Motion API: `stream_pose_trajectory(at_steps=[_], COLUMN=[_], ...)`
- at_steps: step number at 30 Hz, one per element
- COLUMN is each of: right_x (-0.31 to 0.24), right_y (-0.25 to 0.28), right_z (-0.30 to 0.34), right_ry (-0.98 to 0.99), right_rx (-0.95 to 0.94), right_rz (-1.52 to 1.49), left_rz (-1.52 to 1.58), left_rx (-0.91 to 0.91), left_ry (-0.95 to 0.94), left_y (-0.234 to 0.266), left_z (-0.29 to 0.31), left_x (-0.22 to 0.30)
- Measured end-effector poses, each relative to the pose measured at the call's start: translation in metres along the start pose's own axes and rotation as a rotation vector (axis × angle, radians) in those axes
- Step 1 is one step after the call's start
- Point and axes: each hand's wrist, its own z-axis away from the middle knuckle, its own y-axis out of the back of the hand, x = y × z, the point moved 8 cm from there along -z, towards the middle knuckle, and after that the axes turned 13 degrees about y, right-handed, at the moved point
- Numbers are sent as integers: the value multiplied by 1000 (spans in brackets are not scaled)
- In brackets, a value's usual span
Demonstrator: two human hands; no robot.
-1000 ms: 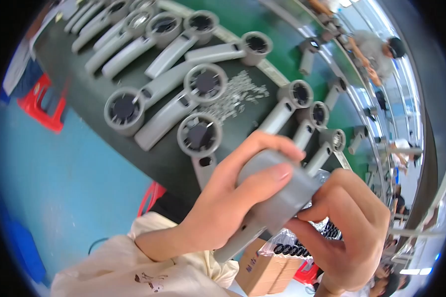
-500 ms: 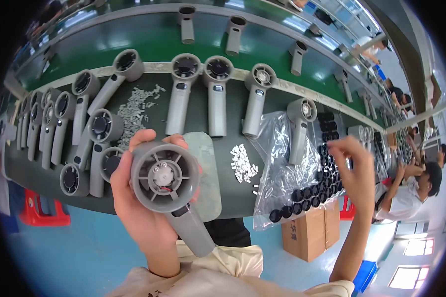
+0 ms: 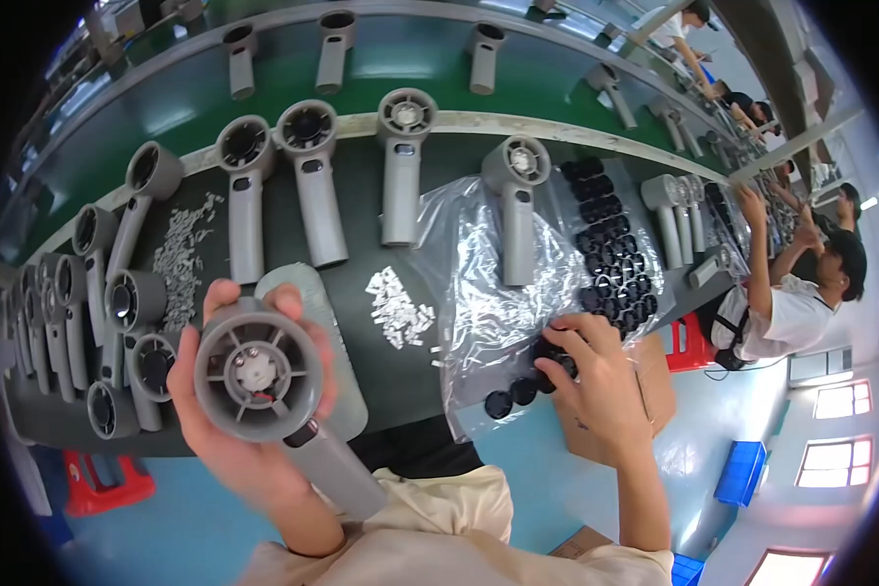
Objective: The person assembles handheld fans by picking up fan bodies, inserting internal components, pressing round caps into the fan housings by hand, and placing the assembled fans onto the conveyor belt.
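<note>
My left hand [image 3: 227, 444] grips a grey handheld fan [image 3: 334, 471] by its round head, the open face turned up. Inside the ring are spokes, a white motor hub and a bit of red wire, with no black rotor on it. At the bag's near edge, my right hand [image 3: 596, 386] has its thumb and fingers closed round a black fan rotor [image 3: 555, 354], partly hidden by the fingers. More black rotors [image 3: 499, 404] lie in a row beside it, and a block of them [image 3: 615, 264] stretches behind.
Upright fans [image 3: 400, 190] line the table's far side, with others [image 3: 112, 408] crowded at left. Small white pieces [image 3: 397, 308] lie in a pile by a clear plastic bag [image 3: 474, 303]. A green conveyor [image 3: 400, 73] carries fans. A co-worker [image 3: 791, 303] sits at right.
My right hand has come down and inward onto the near row of black rotors. The view has shifted right; the left hand still holds the same fan.
</note>
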Motion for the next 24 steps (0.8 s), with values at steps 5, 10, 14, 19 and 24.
stream_pose_trajectory(at_steps=[5,10,14,19,24], right_x=[3,18,16,-18,-87], right_y=[6,21,28,50,45], right_z=[0,-1,-12,-28,-51], right_ry=[-73,-218,-286,-33,145], right_rx=[-16,8,-5,306,557], right_rz=[-25,-239,-470,-798,-938], left_rz=[-78,-12,19,96,-21], left_rx=[-112,-74,-8,-31,35], left_ry=[5,18,9,84,141], left_y=[-4,-3,4,1,-3], left_z=[3,3,6,6,6], left_x=[0,1,9,-2,-14])
